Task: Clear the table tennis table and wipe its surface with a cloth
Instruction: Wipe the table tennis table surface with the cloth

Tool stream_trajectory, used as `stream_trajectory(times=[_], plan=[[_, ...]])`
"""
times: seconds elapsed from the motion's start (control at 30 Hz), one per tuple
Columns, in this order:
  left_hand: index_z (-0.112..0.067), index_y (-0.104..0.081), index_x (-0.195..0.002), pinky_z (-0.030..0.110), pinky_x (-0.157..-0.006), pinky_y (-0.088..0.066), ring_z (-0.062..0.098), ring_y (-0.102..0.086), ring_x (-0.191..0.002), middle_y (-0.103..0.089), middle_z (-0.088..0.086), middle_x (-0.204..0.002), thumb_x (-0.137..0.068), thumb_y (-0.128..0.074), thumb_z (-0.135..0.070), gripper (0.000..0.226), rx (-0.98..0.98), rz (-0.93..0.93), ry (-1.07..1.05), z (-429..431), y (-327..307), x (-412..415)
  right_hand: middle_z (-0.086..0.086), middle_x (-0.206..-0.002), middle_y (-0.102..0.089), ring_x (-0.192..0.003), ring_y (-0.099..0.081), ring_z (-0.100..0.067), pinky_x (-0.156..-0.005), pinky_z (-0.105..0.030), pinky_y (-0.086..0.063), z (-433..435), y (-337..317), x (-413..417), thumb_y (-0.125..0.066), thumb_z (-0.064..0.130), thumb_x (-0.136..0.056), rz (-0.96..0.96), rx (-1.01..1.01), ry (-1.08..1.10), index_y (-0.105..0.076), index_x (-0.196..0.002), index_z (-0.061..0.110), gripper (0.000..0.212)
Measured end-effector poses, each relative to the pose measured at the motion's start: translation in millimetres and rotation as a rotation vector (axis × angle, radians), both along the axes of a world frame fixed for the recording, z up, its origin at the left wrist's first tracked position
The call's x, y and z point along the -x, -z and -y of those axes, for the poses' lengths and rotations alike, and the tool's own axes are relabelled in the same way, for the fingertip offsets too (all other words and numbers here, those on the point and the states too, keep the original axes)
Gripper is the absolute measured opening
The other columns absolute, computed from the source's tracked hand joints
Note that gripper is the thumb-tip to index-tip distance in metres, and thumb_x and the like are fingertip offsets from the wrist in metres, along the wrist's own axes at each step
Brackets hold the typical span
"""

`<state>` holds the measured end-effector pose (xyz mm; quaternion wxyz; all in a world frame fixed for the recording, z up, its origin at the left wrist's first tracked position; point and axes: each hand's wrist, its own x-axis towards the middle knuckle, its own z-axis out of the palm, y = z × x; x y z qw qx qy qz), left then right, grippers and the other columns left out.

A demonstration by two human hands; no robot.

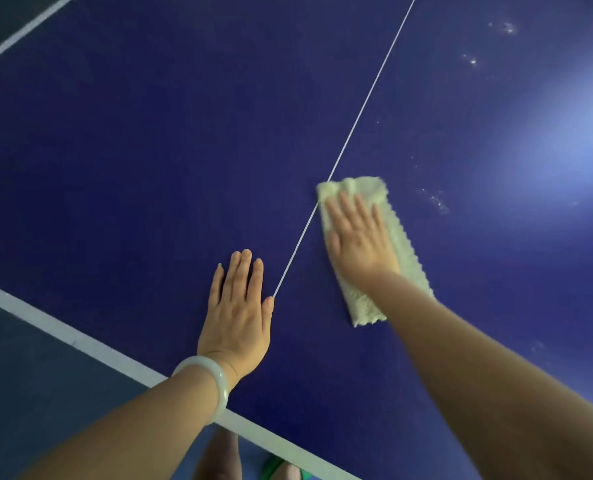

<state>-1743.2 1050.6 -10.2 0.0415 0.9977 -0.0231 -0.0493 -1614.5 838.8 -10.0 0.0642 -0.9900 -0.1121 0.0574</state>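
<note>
Right hand pressing flat on pale folded cloth, just right of centre line. Left hand, bangle on wrist, lying flat on blue table tennis table. Pale smudges showing beside cloth.

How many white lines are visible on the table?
3. The thin centre line runs past the cloth; the broad end line follows the near edge; a side line is top left. More may be hidden.

1. Left hand lies flat, palm down, fingers straight and together, just left of the white centre line.
2. Right hand presses flat, fingers slightly spread, just right of that line.
</note>
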Motion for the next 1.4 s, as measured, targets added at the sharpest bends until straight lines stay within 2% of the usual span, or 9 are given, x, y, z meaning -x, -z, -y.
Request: stream_trajectory(times=[0.17,0.37,0.53,0.63,0.8,0.97,1.03,1.2,1.4], plan=[[-0.007,-0.025,-0.154,0.051,-0.122,-0.020,0.029,-0.015,-0.151,-0.020,0.015,-0.162,-0.101,-0.015,-0.038,0.062,0.000,-0.002,-0.001,0,-1,0,-0.001,-0.167,0.002,-0.154,0.006,-0.023,-0.124,-0.048,0.001,4,3,56,-0.019,0.036,-0.104,0.058,-0.062,0.453,-0.006,-0.160,0.024,0.058],[-0.005,-0.027,-0.153,0.050,-0.122,-0.017,0.028,-0.012,-0.152,-0.019,0.015,-0.162,-0.100,-0.017,-0.039,0.063,0.008,0.011,-0.001,0,1,1,0.005,-0.167,-0.001,-0.153,0.009,-0.017,-0.124,-0.046,-0.002,6,-4,134,-0.020,0.040,-0.104,-0.030,-0.077,-0.141,-0.011,-0.159,0.028,0.058],[-0.007,-0.023,-0.154,0.051,-0.122,-0.017,0.028,-0.012,-0.152,-0.017,0.014,-0.163,-0.105,-0.016,-0.036,0.057,0.010,0.016,-0.011,1,2,1,0.002,-0.167,-0.003,-0.154,0.001,-0.020,-0.124,-0.047,-0.002,101,3,100,-0.016,0.040,-0.098,0.004,-0.030,0.544,-0.012,-0.159,0.026,0.063],[-0.005,-0.027,-0.152,0.051,-0.122,-0.018,0.030,-0.016,-0.151,-0.020,0.016,-0.162,-0.104,-0.021,-0.035,0.057,0.013,0.031,-0.010,1,1,0,-0.003,-0.167,0.005,-0.153,0.009,-0.024,-0.123,-0.050,0.001,54,2,111,-0.012,0.035,-0.101,0.004,-0.045,0.739,0.000,-0.160,0.022,0.061],[-0.003,-0.028,-0.152,0.051,-0.122,-0.015,0.030,-0.014,-0.151,-0.020,0.018,-0.161,-0.103,-0.021,-0.033,0.058,0.026,0.034,0.003,1,1,0,-0.006,-0.167,0.002,-0.153,0.009,-0.026,-0.124,-0.050,-0.001,-61,5,157,-0.015,0.037,-0.102,0.050,-0.093,0.474,-0.006,-0.159,0.018,0.061],[-0.004,-0.026,-0.153,0.050,-0.123,-0.012,0.030,-0.012,-0.152,-0.018,0.017,-0.162,-0.098,-0.014,-0.040,0.067,0.041,0.029,0.006,1,-2,0,0.001,-0.166,-0.010,-0.154,0.002,-0.018,-0.124,-0.047,-0.006,-6,0,202,-0.028,0.035,-0.101,0.002,-0.090,0.201,-0.018,-0.159,0.023,0.060],[-0.003,-0.026,-0.152,0.050,-0.123,-0.012,0.031,-0.014,-0.151,-0.019,0.018,-0.162,-0.098,-0.014,-0.041,0.067,0.039,0.026,0.012,1,-2,0,0.003,-0.166,-0.013,-0.154,-0.003,-0.017,-0.124,-0.046,-0.007,43,-1,210,-0.027,0.036,-0.098,0.015,-0.048,0.280,-0.021,-0.158,0.025,0.061],[-0.001,-0.027,-0.152,0.051,-0.123,-0.011,0.032,-0.014,-0.151,-0.019,0.020,-0.161,-0.101,-0.025,-0.037,0.062,0.049,0.037,0.012,0,-1,-1,0.000,-0.167,-0.002,-0.154,0.003,-0.020,-0.124,-0.046,0.003,78,2,197,-0.011,0.040,-0.096,-0.009,-0.035,0.889,-0.007,-0.160,0.025,0.066],[-0.003,-0.023,-0.153,0.049,-0.124,-0.006,0.030,-0.009,-0.152,-0.015,0.017,-0.163,-0.102,-0.030,-0.035,0.061,0.066,0.015,0.014,-3,1,-1,-0.001,-0.167,-0.005,-0.154,0.001,-0.021,-0.124,-0.046,0.002,23,4,219,-0.017,0.039,-0.097,-0.005,-0.025,0.621,-0.013,-0.159,0.023,0.064]])
